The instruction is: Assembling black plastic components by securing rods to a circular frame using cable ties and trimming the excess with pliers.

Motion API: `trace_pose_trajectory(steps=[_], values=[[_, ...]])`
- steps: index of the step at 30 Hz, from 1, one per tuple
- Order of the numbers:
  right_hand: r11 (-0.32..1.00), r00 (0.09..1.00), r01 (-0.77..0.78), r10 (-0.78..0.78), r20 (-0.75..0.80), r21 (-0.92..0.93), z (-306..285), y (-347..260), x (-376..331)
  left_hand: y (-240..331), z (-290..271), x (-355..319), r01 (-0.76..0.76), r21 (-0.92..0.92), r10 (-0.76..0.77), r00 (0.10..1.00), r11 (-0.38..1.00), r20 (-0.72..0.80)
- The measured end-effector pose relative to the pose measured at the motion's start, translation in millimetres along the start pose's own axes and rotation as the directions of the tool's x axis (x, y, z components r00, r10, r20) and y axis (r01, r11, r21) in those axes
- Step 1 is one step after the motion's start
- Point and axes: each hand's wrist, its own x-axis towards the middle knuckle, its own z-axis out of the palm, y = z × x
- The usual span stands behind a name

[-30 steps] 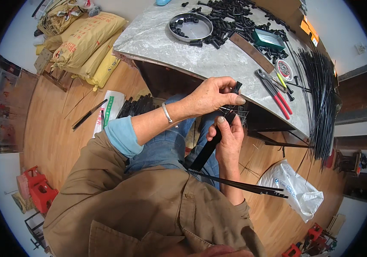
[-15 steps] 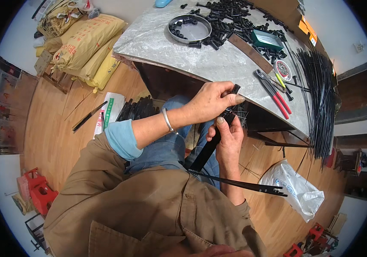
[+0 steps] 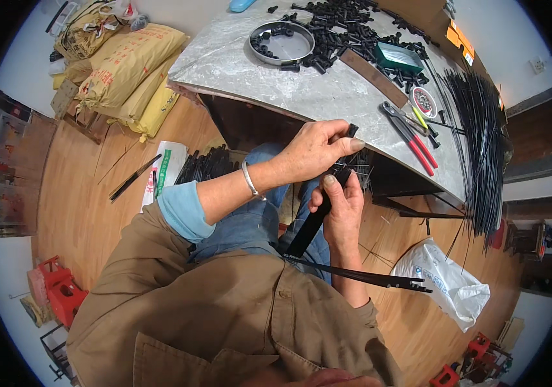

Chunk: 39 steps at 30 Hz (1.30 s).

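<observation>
My left hand [image 3: 318, 149] is closed, thumb and fingers pinching a small black cylindrical part [image 3: 353, 130] just in front of the table edge. Below it, my right hand [image 3: 342, 206] grips a black bundle of narrow ribs [image 3: 308, 231] that slants down over my lap. Thin wire-like ends stick out of the bundle's top, close under the left fingers. Whether the small part touches these ends is hidden by the fingers. From the bundle's lower end a long black strip [image 3: 366, 276] reaches right, across my right forearm.
On the grey table [image 3: 237, 77] lie a round tray [image 3: 282, 61], piled black parts [image 3: 337, 35], a green box [image 3: 398, 58], a brown bar [image 3: 374, 76], red-handled pliers [image 3: 411, 142] and black rods [image 3: 479, 155]. A white bag [image 3: 443, 284] and yellow sacks [image 3: 131, 71] rest on the floor.
Both hands keep nearly the same place and hold. My left hand has shifted very slightly, and the small black part in it sits a little higher.
</observation>
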Motion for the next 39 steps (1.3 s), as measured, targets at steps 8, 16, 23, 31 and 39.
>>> trace_pose_trajectory(steps=[8,16,23,31,39], values=[[0.999,0.999,-0.022,0.021,-0.040,-0.040,4,-2,0,-6,2,3,-0.025,-0.131,0.027,1.000,0.991,0.014],[0.995,0.995,-0.092,0.094,-0.041,0.048,2,-3,2,-4,1,2,-0.030,-0.090,0.029,0.999,0.996,-0.012],[0.991,0.995,-0.087,0.081,0.061,0.103,-6,2,3,4,5,-8,-0.053,-0.011,0.050,0.983,0.999,-0.174],[0.985,0.993,-0.096,0.084,0.088,0.143,-4,0,4,0,0,-2,0.040,-0.336,-0.048,0.999,0.941,-0.014],[0.981,0.988,-0.134,0.121,0.091,0.143,-5,-1,5,4,3,-6,0.038,-0.097,-0.044,0.997,0.995,-0.064]])
